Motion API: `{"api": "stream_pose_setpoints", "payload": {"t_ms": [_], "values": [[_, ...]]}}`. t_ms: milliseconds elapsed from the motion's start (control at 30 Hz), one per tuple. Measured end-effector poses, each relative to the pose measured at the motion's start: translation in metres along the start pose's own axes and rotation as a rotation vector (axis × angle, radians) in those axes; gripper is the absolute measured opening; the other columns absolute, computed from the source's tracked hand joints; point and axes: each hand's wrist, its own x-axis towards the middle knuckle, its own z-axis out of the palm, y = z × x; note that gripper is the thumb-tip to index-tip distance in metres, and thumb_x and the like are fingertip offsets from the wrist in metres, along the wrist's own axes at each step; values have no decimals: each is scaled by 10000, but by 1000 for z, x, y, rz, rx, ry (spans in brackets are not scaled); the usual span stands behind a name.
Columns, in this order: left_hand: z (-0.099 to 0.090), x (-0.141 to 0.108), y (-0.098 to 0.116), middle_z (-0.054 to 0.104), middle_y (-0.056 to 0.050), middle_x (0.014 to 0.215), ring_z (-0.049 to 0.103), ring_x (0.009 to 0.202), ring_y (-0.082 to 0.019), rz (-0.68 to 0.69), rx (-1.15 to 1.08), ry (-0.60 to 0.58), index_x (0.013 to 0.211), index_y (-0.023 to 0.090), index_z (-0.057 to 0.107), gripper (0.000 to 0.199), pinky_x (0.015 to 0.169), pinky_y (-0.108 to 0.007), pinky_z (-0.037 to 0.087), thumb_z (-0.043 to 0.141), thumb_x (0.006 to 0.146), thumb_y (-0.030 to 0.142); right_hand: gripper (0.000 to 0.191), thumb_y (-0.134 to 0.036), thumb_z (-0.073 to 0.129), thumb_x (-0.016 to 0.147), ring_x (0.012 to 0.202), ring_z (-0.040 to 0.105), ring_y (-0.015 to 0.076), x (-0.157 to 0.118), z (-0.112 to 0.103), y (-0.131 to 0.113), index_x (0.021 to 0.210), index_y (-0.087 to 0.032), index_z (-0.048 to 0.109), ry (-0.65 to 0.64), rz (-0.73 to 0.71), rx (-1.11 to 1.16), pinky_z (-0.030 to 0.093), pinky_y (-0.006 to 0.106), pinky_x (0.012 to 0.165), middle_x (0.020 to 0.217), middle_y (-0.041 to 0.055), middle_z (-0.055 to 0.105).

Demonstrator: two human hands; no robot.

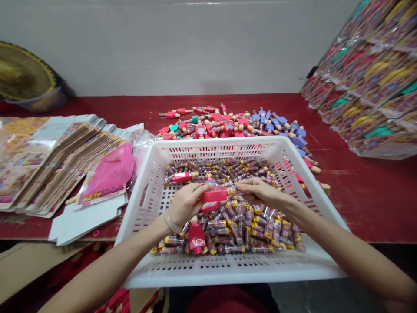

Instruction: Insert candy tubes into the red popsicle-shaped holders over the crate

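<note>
My left hand (185, 204) and my right hand (263, 193) meet over a white plastic basket (202, 145). Between them is a candy-filled clear tube with a red popsicle-shaped cap (213, 195). My left hand grips the red end, and my right fingers pinch the tube's far end. Loose clear tubes of candy with yellow caps (236, 228) fill the basket's floor. Lying among them are a capped tube (184, 177) and a red cap (197, 238).
A heap of red, blue and green capped tubes (228, 124) lies on the red table behind the basket. Flat printed cardboard cards (55, 161) and a pink-printed card (110, 169) are stacked left. Printed display boxes (368, 78) are piled right, against a white wall.
</note>
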Motion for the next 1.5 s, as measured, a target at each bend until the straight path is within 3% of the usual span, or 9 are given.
{"api": "stream_pose_setpoints", "payload": {"t_ms": [300,467,567,733,967,1067,1167,1333,1500], "values": [[10,3,-26,525,-188,1303,543,1166,-303,-273,68,-110,1509,123,191,826,975,-438,466,640,851,342,455,-583,730,792,431,437,100,0,-21,-3,810,-142,620,240,-27,-25,323,218,395,576,-5,525],[48,-5,-32,517,-180,1321,487,1214,-328,-114,278,-392,1320,117,477,513,1059,-467,392,630,859,280,553,-555,689,811,902,661,245,9,-41,-12,1215,-209,538,420,-276,176,563,373,752,1138,115,637],[65,-8,-31,514,-193,1313,436,1248,-353,-138,231,-419,1210,126,529,489,1088,-500,337,711,764,212,542,-497,562,913,1019,643,258,15,-42,-1,1335,-175,456,510,-207,-251,547,382,831,1234,142,610],[58,1,-29,583,-190,1134,516,1118,-349,-293,72,-359,1133,112,506,494,988,-501,409,701,690,208,265,-245,455,983,1064,609,280,29,-33,48,1144,-119,623,447,32,-1255,460,387,943,1147,165,648],[25,19,-10,638,-55,925,629,749,-139,-635,-757,-316,1186,135,448,473,705,-267,526,576,742,232,140,-125,583,869,1013,590,324,56,-15,100,975,-52,636,390,128,-1382,448,366,857,1048,248,631],[15,20,-3,635,-53,921,620,776,-118,-703,-1187,-178,997,124,557,429,716,-214,510,765,662,295,128,-122,611,810,1023,570,317,61,-18,98,928,-74,614,453,132,-1352,432,351,845,1062,231,609],[8,18,1,629,-38,841,593,737,-103,-678,-1180,1,882,110,595,417,654,-180,487,840,642,347,161,-194,600,814,968,579,266,54,-22,76,944,-108,556,536,118,-1285,429,304,795,1016,161,606],[-2,14,10,667,-77,1016,627,819,-156,-709,-1332,192,1150,152,590,573,615,-233,547,839,679,365,226,-204,499,839,673,572,170,18,8,27,1059,-170,460,474,-165,-1074,388,250,612,784,-5,593],[-5,11,21,689,-109,1029,653,883,-190,-741,-1430,239,1052,120,646,462,691,-290,614,843,693,334,419,-138,406,843,778,618,219,-4,42,11,1262,-138,431,440,-597,-1165,411,302,686,945,77,642]]}}
